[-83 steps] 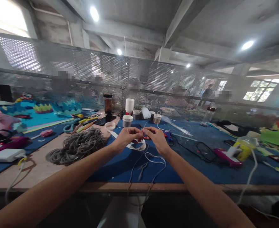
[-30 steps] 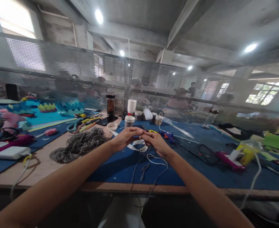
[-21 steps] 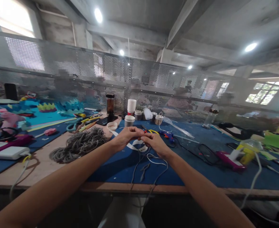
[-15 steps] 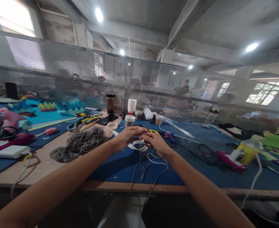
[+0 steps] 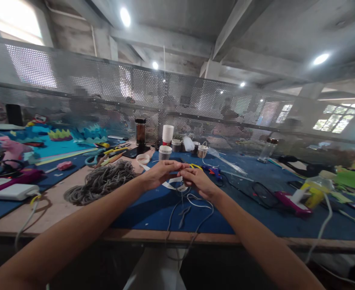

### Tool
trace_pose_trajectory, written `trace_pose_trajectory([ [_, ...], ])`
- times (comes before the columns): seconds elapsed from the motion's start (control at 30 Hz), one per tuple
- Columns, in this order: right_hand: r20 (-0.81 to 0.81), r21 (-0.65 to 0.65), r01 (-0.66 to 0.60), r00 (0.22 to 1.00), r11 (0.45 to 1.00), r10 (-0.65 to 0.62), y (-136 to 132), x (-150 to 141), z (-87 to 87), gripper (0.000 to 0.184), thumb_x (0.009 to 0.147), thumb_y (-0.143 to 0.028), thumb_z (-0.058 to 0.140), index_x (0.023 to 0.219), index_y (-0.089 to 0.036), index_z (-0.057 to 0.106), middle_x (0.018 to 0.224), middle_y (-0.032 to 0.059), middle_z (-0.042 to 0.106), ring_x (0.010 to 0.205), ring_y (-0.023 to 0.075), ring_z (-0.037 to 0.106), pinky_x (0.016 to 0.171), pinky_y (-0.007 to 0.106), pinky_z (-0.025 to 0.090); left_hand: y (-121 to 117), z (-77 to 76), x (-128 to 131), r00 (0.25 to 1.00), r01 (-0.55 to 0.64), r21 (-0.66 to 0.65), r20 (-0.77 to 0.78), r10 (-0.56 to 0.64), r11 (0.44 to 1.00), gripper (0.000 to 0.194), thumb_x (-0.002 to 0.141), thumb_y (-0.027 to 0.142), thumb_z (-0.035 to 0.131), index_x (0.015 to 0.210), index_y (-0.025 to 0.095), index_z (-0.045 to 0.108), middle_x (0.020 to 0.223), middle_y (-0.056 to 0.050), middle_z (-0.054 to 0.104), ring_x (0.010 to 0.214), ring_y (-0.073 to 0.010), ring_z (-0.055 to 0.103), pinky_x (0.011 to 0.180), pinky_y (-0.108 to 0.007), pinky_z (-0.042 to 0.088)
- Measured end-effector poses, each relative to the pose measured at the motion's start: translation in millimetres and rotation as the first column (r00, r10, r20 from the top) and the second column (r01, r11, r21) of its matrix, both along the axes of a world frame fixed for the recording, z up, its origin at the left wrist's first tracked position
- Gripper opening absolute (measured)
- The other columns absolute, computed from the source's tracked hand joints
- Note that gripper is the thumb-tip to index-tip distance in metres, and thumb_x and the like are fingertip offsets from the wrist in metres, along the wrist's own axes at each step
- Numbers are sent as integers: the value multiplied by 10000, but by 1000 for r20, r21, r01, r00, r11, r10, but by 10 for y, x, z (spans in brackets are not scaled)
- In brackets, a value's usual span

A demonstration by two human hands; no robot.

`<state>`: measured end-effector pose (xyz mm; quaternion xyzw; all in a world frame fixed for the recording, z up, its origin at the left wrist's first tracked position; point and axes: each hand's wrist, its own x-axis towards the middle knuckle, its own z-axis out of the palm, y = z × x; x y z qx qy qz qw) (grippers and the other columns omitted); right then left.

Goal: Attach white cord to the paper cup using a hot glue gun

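My left hand [image 5: 162, 174] and my right hand [image 5: 197, 180] meet above the blue mat [image 5: 141, 219], fingertips pinched together. A thin grey cord [image 5: 182, 197] hangs from between them; the fingers mostly hide the pinched part. Just under the hands lies a curled white strip [image 5: 168, 185]. A loop of pale cord [image 5: 209, 206] rests on the mat to the right, and a grey cord [image 5: 169, 219] runs over the table's front edge. Left of my left hand sits a heap of grey cord [image 5: 105, 181].
Behind the hands stand paper cups [image 5: 165, 152], a dark jar [image 5: 140, 132] and a blue glue gun [image 5: 212, 171] with a black cable. Scissors [image 5: 91, 160] and blue paper crowns [image 5: 93, 133] lie left. A yellow bottle [image 5: 318, 187] stands right. A perforated metal screen [image 5: 195, 96] closes the back.
My hands stay nearly in place, with slight finger movement at the pinch. The cord beneath them has shifted a little.
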<state>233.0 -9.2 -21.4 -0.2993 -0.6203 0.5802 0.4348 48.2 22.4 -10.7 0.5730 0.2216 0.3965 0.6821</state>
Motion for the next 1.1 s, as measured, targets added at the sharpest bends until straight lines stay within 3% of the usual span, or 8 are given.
trace_pose_trajectory([
  [0.17, 60, 80, 17, 998, 997, -22, 17, 0, -27, 315, 765, -437, 725, 847, -134, 746, 668, -12, 526, 535, 68, 341, 508, 241, 231, 11, -21, 16, 998, -63, 35, -24, 64, 997, 152, 729, 269, 786, 746, 125, 740, 904, -67, 710, 661, -83, 542, 758, -257, 451],
  [0.3, 112, 135, 32, 993, 990, -48, 6, -9, -32, 322, 790, -441, 701, 875, -133, 746, 593, -33, 479, 505, 68, 337, 501, 246, 230, 12, -44, 40, 991, -133, 88, -10, 134, 987, 202, 714, 280, 798, 639, 128, 689, 833, -51, 698, 640, -86, 541, 728, -259, 455],
  [0.43, 24, 40, 35, 999, 999, -36, -15, -9, -5, 309, 758, -439, 734, 829, -138, 723, 582, -45, 459, 491, 56, 319, 486, 236, 215, 2, -3, 6, 999, -34, 45, -28, 35, 998, 201, 781, 324, 740, 813, 125, 738, 949, -87, 716, 743, -112, 579, 846, -293, 461],
  [0.53, -11, 4, 28, 1000, 1000, -28, -3, 0, -3, 322, 739, -447, 748, 820, -137, 715, 627, -32, 495, 490, 48, 314, 477, 231, 205, 8, 17, -18, 1000, 6, 30, -9, -5, 1000, 161, 748, 274, 772, 770, 120, 731, 1071, -108, 705, 886, -146, 606, 920, -307, 439],
  [0.77, 119, 145, 103, 986, 984, -121, 52, -4, -66, 335, 762, -464, 717, 861, -145, 737, 613, -25, 528, 496, 66, 357, 497, 242, 244, 21, -39, 34, 987, -158, 66, -12, 160, 985, 194, 674, 260, 827, 646, 121, 694, 872, -54, 712, 724, -111, 594, 787, -282, 456],
  [0.93, 55, 80, 86, 994, 993, -91, 18, 3, -36, 317, 770, -448, 715, 813, -133, 722, 587, -41, 474, 487, 59, 333, 493, 243, 232, 26, -38, 2, 999, -41, 24, -28, 42, 999, 194, 762, 310, 762, 832, 129, 749, 978, -86, 725, 772, -111, 596, 858, -294, 448],
  [1.0, 38, 53, 64, 997, 997, -66, 8, 3, -27, 306, 774, -434, 716, 817, -131, 721, 581, -46, 450, 488, 55, 335, 489, 240, 219, 39, -42, -10, 1000, -13, 14, -17, 14, 1000, 178, 749, 294, 773, 792, 123, 745, 1048, -104, 718, 769, -111, 596, 868, -304, 448],
  [1.1, 60, 75, 64, 996, 995, -68, 12, -11, -35, 304, 770, -425, 722, 810, -123, 722, 607, -33, 476, 486, 52, 348, 485, 240, 216, 53, -64, 3, 997, -71, 41, -23, 72, 997, 170, 706, 269, 805, 724, 116, 733, 1010, -103, 725, 725, -109, 589, 829, -304, 453],
])
